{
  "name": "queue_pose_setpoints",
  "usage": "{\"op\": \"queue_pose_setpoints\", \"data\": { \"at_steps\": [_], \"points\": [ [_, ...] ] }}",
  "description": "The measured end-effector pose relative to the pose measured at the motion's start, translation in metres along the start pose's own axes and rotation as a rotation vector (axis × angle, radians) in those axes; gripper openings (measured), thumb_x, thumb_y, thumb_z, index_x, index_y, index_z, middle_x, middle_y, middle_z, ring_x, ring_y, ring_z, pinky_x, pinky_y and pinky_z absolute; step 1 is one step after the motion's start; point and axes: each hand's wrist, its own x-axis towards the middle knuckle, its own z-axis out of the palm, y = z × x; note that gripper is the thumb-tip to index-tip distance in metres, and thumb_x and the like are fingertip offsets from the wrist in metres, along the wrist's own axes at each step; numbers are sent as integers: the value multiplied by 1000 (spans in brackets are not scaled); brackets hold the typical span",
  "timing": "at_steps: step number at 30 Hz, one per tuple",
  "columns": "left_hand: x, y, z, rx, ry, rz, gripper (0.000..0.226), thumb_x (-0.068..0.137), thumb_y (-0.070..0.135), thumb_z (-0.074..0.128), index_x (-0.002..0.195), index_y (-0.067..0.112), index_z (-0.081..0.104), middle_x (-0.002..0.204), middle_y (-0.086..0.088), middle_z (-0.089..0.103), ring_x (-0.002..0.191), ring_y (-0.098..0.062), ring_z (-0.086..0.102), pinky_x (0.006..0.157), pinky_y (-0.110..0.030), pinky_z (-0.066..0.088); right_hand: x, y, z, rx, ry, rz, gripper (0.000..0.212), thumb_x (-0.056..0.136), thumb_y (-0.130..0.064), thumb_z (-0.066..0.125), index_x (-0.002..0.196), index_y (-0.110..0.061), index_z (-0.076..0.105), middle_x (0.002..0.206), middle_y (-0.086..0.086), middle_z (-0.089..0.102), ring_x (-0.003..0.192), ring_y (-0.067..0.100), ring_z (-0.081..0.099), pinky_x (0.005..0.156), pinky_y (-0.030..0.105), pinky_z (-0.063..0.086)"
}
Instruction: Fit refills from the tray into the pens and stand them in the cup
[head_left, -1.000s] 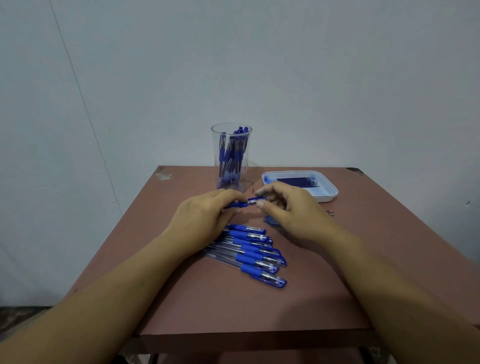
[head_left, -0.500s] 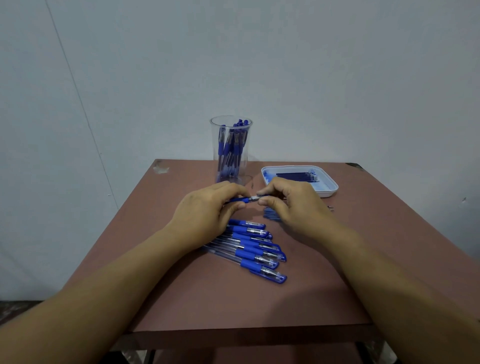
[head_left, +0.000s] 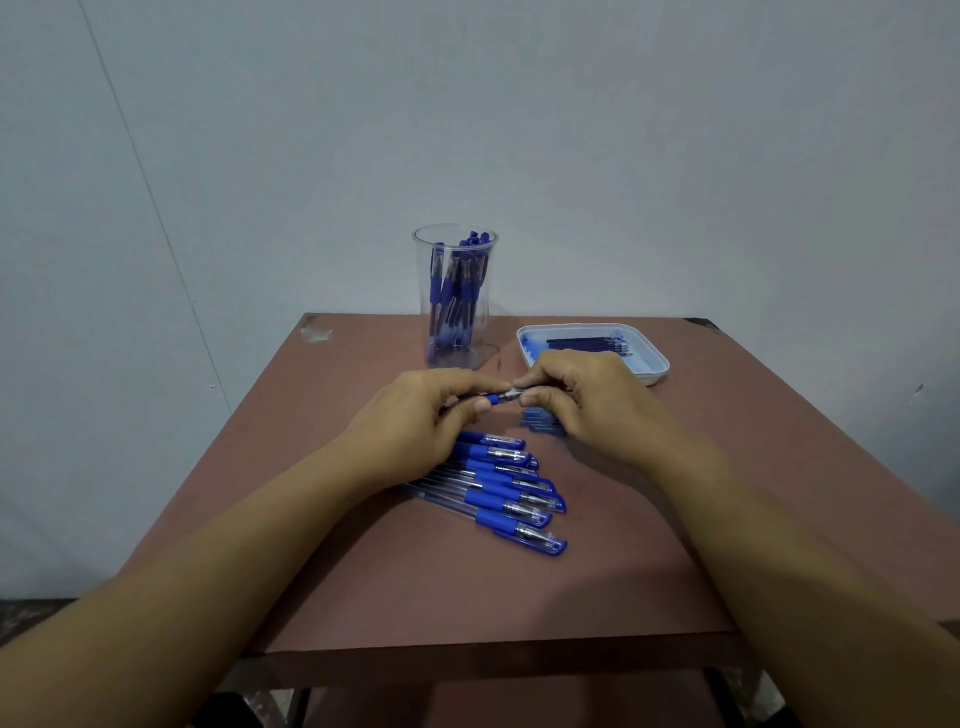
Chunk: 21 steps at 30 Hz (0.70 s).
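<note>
Both hands meet over the middle of the brown table (head_left: 597, 587). My left hand (head_left: 415, 426) grips the blue barrel of a pen (head_left: 491, 399), and my right hand (head_left: 587, 400) pinches its metal tip end. Below my hands lies a row of several blue capped pens (head_left: 509, 493). A clear cup (head_left: 455, 296) at the back holds several blue pens upright. The white tray (head_left: 652, 358) at the back right holds dark blue refills (head_left: 587, 344).
A small heap of blue parts (head_left: 540, 420) lies on the table under my right hand, partly hidden. A pale wall rises right behind the table. The table's front edge is near my forearms.
My hands have stayed together on the pen, with the fingertips shifting slightly at the tip. The camera view has tilted a little.
</note>
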Motion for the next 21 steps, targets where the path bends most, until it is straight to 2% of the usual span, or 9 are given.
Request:
{"op": "queue_pose_setpoints", "data": {
  "at_steps": [2,4,6,8,9,11,14,17,21],
  "points": [
    [-2,-3,-2,6,1,-13,33,98,23,55,123,43,64,95,22,69,78,4,59,72,-20,48,0,8,-7,-8,26,47,8,91,-11,65,92,-16,71,84,-15,66,82,-6,60,68,9,43],
    [-6,-10,-7,16,30,-25,32,98,25,55,123,44,64,100,22,70,81,2,60,74,-24,50,-2,15,-14,-19,26,104,9,92,-13,65,90,-21,69,82,-24,63,84,-11,58,69,6,41],
    [-8,-17,-11,76,75,-21,29,97,31,58,122,42,65,109,19,71,86,-2,63,77,-29,53,-4,16,-17,-37,-17,133,12,91,-20,67,85,-31,64,81,-23,63,82,-8,59,66,8,42],
    [-8,-18,-12,160,129,-10,25,93,38,63,118,37,69,104,15,73,79,-1,61,70,-27,51,-5,14,-16,-49,-73,160,16,88,-27,70,82,-38,60,83,-15,66,78,0,60,66,13,46],
    [-8,-16,-12,189,149,-6,24,91,39,66,114,35,71,99,14,74,72,2,58,65,-21,47,-5,12,-16,-49,-101,172,15,87,-29,72,83,-39,61,85,-13,67,78,1,61,69,16,49],
    [-7,-11,-11,240,157,20,21,88,37,70,108,32,74,92,14,73,63,8,52,61,-12,39,-7,9,-16,-55,-141,177,10,83,-32,75,87,-36,66,89,-14,68,83,0,62,73,18,50],
    [-9,-8,-11,293,132,56,19,87,35,71,105,32,74,92,16,72,64,7,50,63,-7,35,-10,4,-15,-96,-188,166,13,80,-32,76,91,-31,69,87,-19,65,86,-7,58,70,10,43],
    [-12,-7,-13,285,139,52,20,86,33,66,105,33,73,90,18,71,69,0,56,64,-10,38,-12,1,-15,-139,-222,152,12,79,-26,76,88,-29,67,84,-17,62,85,-7,55,68,7,42],
    [-15,-5,-15,262,145,52,30,82,35,56,107,33,72,92,19,70,74,-1,60,66,-17,46,-11,2,-15,-197,-285,179,14,75,-26,76,81,-30,64,79,-13,62,73,0,59,61,14,47]
  ]
}}
